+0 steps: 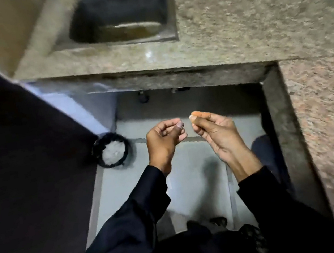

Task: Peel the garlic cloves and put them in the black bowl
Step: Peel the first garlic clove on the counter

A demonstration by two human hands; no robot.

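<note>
Mid-peel, frame centre: my right hand [213,131] pinches a small orange-tan garlic clove [198,114]; my left hand [164,140] is curled, holding nothing I can see. Next: strip remaining skin. Black bowl not in view.

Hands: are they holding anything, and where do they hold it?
The right hand pinches a small garlic clove between thumb and fingertips, near its lower end. The left hand is curled and seems to hold nothing.
</note>
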